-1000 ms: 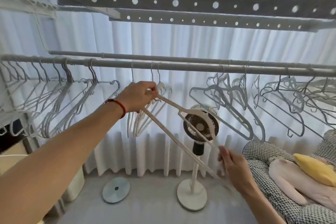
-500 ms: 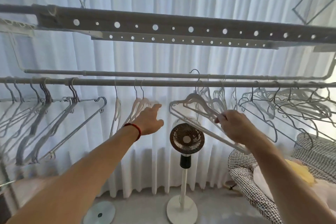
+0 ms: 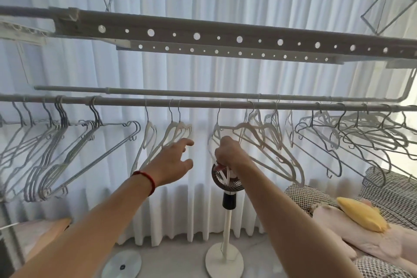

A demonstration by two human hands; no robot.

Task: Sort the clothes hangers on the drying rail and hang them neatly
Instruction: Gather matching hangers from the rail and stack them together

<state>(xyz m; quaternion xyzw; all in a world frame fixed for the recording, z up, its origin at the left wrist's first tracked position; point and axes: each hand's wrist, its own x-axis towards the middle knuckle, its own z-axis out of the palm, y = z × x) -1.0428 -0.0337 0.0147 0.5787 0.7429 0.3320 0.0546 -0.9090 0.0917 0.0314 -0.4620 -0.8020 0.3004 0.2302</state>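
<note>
my right hand (image 3: 230, 153) grips the white hanger (image 3: 266, 149), left hand (image 3: 173, 160) spread apart: i'd slide its hook along the rail (image 3: 203, 104) to the white group (image 3: 178, 130).

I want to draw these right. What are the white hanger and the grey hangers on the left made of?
White hanger: probably matte plastic with a thin metal hook; its arms look broad and flat. Grey hangers: likely coated wire, since they are thin, round outlines. Rail: seemingly dull grey metal tube.
</note>
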